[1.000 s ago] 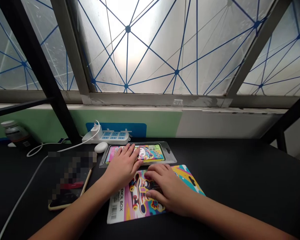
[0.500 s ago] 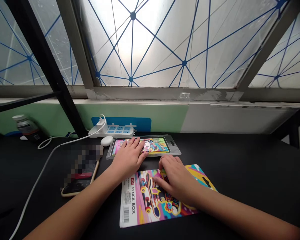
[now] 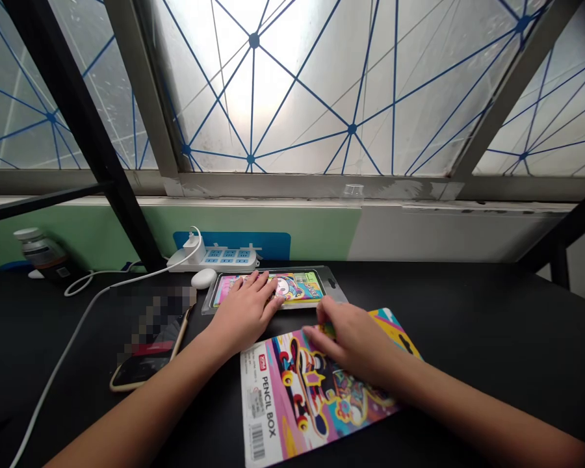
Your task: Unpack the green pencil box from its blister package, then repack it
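Observation:
My left hand (image 3: 246, 312) lies flat with its fingers spread on a colourful pencil box (image 3: 299, 286) in a clear plastic blister tray (image 3: 335, 294). Nearer to me is a bright printed backing card (image 3: 316, 396) with a skateboard picture, the words "PENCIL BOX" and a barcode on its white strip. My right hand (image 3: 358, 341) reaches across this card, fingers curled at its far edge and thumb over its face. Part of the card is covered by that hand and forearm; the fingertips are partly hidden.
A phone (image 3: 143, 370), partly blurred out, lies left of my left forearm. Behind it are a white rounded case (image 3: 203, 279) and a power strip (image 3: 229, 259) with a plugged-in charger. Its white cable (image 3: 73, 344) runs along the left. A bottle (image 3: 43, 253) leans at the back left.
The backing card has turned a little anticlockwise, its near left corner coming toward me. My right hand has curled further at the far edge. My left hand stays on the pencil box.

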The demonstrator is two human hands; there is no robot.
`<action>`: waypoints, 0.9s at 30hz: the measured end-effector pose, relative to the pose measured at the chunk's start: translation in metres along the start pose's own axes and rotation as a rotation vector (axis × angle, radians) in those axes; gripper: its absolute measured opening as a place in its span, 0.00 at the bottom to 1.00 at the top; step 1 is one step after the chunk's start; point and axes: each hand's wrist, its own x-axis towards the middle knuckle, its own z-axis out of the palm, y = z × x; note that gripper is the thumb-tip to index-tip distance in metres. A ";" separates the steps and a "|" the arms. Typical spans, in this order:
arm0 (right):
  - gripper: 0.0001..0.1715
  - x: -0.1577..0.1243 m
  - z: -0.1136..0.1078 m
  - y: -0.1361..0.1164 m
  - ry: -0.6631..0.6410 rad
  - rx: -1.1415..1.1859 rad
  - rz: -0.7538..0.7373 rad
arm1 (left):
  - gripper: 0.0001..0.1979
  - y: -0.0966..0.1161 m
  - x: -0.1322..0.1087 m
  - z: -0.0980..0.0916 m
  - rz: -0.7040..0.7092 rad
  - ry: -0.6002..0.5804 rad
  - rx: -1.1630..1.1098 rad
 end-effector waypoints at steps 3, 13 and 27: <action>0.22 0.013 -0.019 0.037 -0.015 0.005 0.159 | 0.26 -0.001 0.001 -0.004 -0.012 -0.006 -0.074; 0.29 0.029 -0.033 0.128 -0.126 0.221 0.343 | 0.19 0.004 -0.003 -0.002 0.056 0.100 -0.039; 0.30 0.032 -0.030 0.135 -0.235 0.403 0.368 | 0.17 0.012 -0.007 -0.005 0.091 0.030 0.040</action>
